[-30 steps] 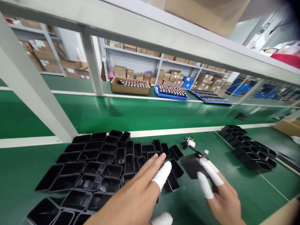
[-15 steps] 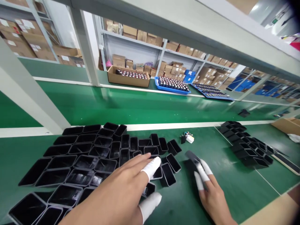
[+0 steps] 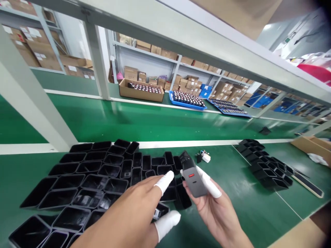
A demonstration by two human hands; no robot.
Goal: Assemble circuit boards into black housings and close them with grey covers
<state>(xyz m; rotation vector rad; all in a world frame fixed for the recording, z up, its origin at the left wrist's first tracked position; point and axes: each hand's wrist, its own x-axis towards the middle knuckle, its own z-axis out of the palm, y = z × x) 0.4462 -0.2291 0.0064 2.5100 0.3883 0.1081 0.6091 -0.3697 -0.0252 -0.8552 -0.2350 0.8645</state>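
Left hand point(image 3: 137, 206) nearest the viewer, palm down; grip released, thumb and forefinger parted, both wearing white covers point(image 3: 165, 182). It is over the near-right part of a group of black cases point(image 3: 69, 179); contact with them cannot be told. Right hand point(image 3: 212, 210), just beside it, grasps 1 dark charger housing point(image 3: 193, 182) between thumb and fingers; a white cover shows on the thumb. Housing is raised above the desk point(image 3: 240, 193) and tilted; the face toward the viewer bears 1 red slot point(image 3: 191, 175) and 1 dark slot below it. Cases at left stand close-packed, mostly mouths up, on the green desk. Beyond the held housing: a small cluster of parts point(image 3: 204, 156) with a white block. To the right, well apart from the hands: another batch of black cases point(image 3: 266, 165), beside it a dark strip with a pale edge point(image 3: 307, 184); farther back, an open cardboard box point(image 3: 312, 144). Pale overhead beam point(image 3: 181, 34) crosses the upper view. Past a bright green band point(image 3: 144, 124): 1 carton of small parts point(image 3: 141, 91), then 2 blue trays point(image 3: 187, 103) of parts to its right. Farthest: shelves point(image 3: 147, 51) stacked with brown boxes point(image 3: 191, 82).
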